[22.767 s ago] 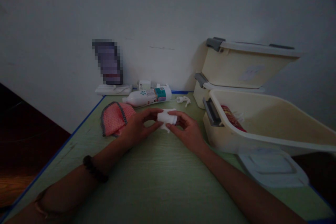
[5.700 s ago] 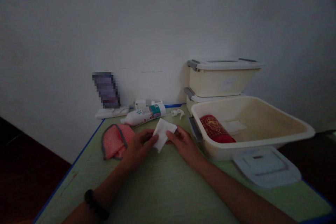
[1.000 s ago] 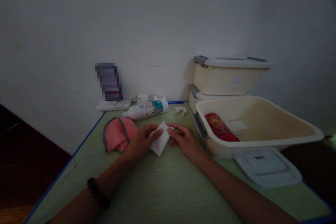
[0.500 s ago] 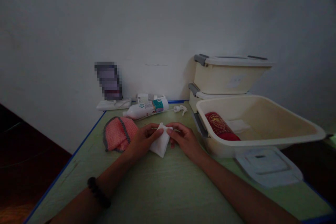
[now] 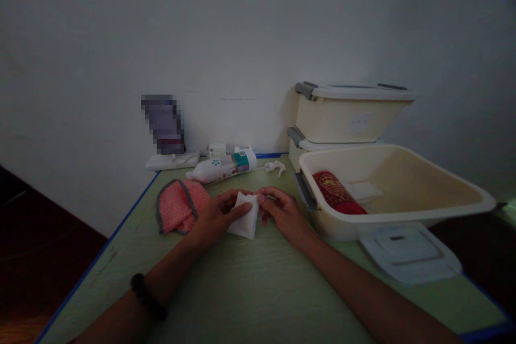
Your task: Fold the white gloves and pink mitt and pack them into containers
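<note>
A small folded white tissue (image 5: 244,222) is held up over the green table, between my two hands. My left hand (image 5: 220,216) grips it from the left, thumb lying across its front and fingers behind. At its upper right corner, my right hand (image 5: 282,212) pinches with thumb and index finger. Whether it is paper or thin cloth I cannot tell. Just left of my left hand lies a crumpled pink cloth (image 5: 177,204) with checked edging. Beyond the hands a white bottle (image 5: 221,165) rests on its side, with a detached pump head (image 5: 274,167) to its right.
An open cream bin (image 5: 403,219) at the right contains a red roll (image 5: 336,193) and a white folded piece (image 5: 365,191). Behind it stand stacked lidded boxes (image 5: 342,118). A pale lid (image 5: 411,252) lies in front. A blurred phone-like screen (image 5: 165,123) stands at back left.
The white tissue has turned slightly and sits a little further left in my left hand. My right fingers have shifted to its corner edge. The view has moved slightly.
</note>
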The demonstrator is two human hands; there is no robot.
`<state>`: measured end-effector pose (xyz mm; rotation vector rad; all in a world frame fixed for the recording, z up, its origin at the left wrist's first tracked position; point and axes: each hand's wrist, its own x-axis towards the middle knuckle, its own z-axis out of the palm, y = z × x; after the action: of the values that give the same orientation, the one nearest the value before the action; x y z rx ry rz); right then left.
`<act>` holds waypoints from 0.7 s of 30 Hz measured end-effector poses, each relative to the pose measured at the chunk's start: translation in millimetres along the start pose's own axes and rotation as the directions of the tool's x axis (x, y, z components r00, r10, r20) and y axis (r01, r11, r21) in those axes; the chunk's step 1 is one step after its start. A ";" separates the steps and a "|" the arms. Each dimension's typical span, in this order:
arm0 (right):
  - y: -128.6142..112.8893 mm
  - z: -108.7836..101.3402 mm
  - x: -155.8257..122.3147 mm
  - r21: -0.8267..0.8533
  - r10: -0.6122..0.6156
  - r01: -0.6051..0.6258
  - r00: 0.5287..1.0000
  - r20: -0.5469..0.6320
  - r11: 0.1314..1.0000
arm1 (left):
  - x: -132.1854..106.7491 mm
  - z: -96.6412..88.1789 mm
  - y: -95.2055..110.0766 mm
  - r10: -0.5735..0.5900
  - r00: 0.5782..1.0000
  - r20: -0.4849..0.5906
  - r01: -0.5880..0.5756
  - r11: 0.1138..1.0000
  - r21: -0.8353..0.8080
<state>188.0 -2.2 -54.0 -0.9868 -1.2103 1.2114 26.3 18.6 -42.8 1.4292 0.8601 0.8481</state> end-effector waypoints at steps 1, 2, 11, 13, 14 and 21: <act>0.2 -0.1 0.0 0.003 0.001 -0.001 1.000 0.001 1.000 | 0.1 0.4 -0.2 0.009 1.000 -0.011 -0.009 1.000 -0.004; 0.6 -0.1 -0.1 0.011 0.000 0.000 1.000 -0.001 1.000 | 0.3 0.6 -0.7 0.020 1.000 -0.024 -0.020 1.000 -0.006; 1.6 0.1 -0.6 0.033 -0.012 0.013 1.000 -0.008 0.999 | -0.8 1.3 -1.1 0.059 0.997 -0.053 -0.061 0.997 -0.052; -0.1 0.1 -1.3 0.028 -0.016 0.016 1.000 -0.002 0.999 | -0.8 1.8 -0.4 0.058 0.996 -0.060 -0.062 0.996 -0.061; -1.1 0.2 -1.8 0.028 -0.017 0.016 1.000 0.000 0.999 | -0.7 1.9 -0.1 0.056 0.996 -0.065 -0.060 0.996 -0.062; -4.7 2.0 -2.5 -0.006 -0.009 0.009 1.000 -0.021 1.000 | 0.2 2.1 0.2 0.051 0.997 -0.064 -0.054 0.997 -0.051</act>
<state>186.8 -5.4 -49.4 -0.9953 -1.2013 1.1888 28.2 17.8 -42.6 1.3908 0.8441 0.9526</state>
